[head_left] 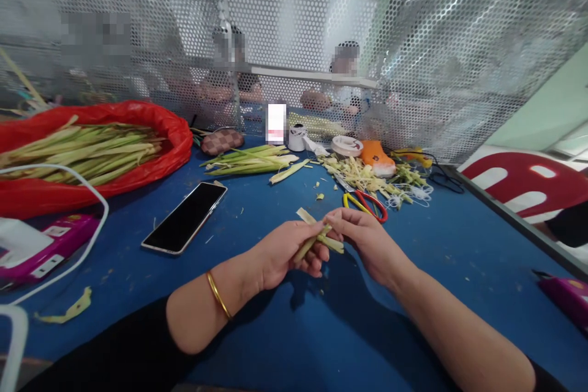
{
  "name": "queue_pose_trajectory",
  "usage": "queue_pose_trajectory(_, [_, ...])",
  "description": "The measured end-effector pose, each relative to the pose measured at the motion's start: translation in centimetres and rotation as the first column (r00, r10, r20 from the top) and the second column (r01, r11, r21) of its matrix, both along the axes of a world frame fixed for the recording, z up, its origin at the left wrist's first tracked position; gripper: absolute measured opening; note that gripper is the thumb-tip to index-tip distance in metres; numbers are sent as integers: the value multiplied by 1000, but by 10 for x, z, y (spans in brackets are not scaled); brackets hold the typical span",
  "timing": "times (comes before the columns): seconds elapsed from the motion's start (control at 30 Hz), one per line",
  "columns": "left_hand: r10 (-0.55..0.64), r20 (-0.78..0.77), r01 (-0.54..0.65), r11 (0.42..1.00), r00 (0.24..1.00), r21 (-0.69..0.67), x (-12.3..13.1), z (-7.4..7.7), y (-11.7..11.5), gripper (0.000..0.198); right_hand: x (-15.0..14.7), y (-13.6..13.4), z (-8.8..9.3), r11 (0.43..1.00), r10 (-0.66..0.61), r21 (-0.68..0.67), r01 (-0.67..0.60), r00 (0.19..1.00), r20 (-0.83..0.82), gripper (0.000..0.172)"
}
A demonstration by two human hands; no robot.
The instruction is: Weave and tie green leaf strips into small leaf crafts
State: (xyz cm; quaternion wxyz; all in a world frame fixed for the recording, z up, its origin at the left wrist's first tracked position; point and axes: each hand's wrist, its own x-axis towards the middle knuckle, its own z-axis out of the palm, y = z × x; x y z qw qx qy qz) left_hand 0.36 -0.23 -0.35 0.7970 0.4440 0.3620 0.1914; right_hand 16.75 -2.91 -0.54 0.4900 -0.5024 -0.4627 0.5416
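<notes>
Above the blue table, my left hand is closed on pale green leaf strips that cross one another in a small folded piece. The fingertips of my right hand pinch the same piece from the other side. A gold bangle circles my left wrist. Just beyond my right hand lie scissors with red and yellow handles. Long green leaves lie in a loose bundle farther back, with a single pale leaf piece beside them. The ends of the held strips under my fingers are hidden.
A red plastic bag full of leaf strips stands at left, near a phone and a purple power strip. Leaf scraps, a tape roll and an orange packet lie at back right. Behind is a perforated metal screen.
</notes>
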Motion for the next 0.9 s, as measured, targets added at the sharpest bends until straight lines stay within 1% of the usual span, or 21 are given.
queue_pose_trajectory(0.03, [-9, -12, 9, 1000, 1000, -3, 0, -1, 0, 43, -1, -1, 0, 1000, 23, -10, -23, 1000, -16, 30])
queue_pose_trajectory(0.1, [-26, -46, 26, 1000, 999, 4, 0, -2, 0, 44, -3, -1, -1, 1000, 13, -17, -13, 1000, -17, 29])
queue_pose_trajectory(0.27, [-33, -78, 37, 998, 996, 55, 2, -2, -3, 25, -7, -2, -4, 997, -74, 24, 73, 996, 55, 27])
queue_pose_trajectory(0.4, [-40, -114, 49, 996, 993, 78, 4, 2, -6, 22, -8, -2, -7, 986, -157, 57, 154, 986, 58, 26])
queue_pose_trajectory(0.47, [-37, -134, 50, 994, 990, 94, 4, 4, -7, 22, -9, -3, -9, 983, -177, 66, 173, 983, 50, 25])
queue_pose_trajectory(0.63, [-30, -152, 46, 994, 988, 102, 4, 5, -10, 19, -10, -2, -13, 981, -184, 62, 181, 982, 45, 26])
queue_pose_trajectory(0.7, [-4, -130, 18, 994, 992, 105, 5, 4, -10, 19, -8, 1, -13, 985, -160, 75, 155, 985, 67, 28])
queue_pose_trajectory(0.77, [43, -83, -35, 995, 996, 96, 4, 2, -9, 22, -4, 4, -11, 985, -152, 102, 140, 982, 115, 29])
queue_pose_trajectory(0.8, [73, -51, -69, 994, 996, 79, 4, 2, -7, 24, -2, 4, -8, 979, -176, 133, 157, 974, 142, 29])
queue_pose_trajectory(0.83, [104, -13, -103, 993, 995, 54, 3, 3, -5, 27, 0, 4, -5, 963, -229, 183, 199, 959, 166, 29])
queue_pose_trajectory(0.87, [130, 27, -131, 991, 991, 26, 2, 3, -3, 29, 2, 3, -2, 933, -310, 247, 260, 931, 192, 28])
queue_pose_trajectory(0.9, [152, 70, -152, 988, 986, -2, 1, 4, -1, 30, 3, 1, 1, 892, -397, 321, 318, 890, 224, 26])
